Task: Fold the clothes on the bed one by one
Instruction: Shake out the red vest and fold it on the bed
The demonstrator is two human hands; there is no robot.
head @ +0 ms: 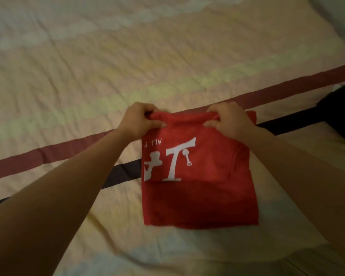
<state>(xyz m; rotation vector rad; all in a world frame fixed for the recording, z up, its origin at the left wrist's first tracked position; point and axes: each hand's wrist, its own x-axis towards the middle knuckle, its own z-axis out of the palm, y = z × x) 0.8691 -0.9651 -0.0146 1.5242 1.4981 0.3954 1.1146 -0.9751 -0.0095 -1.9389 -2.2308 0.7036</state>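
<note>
Bed (88, 76): hands (187, 121) gripping shirt's (199, 196) far edge

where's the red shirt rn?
Head view, centre-right: the red shirt lies part-folded on the bedspread, its far edge pinched by the left hand and right hand.

Dim warm light falls on a pale quilted bedspread (127, 62).
</note>
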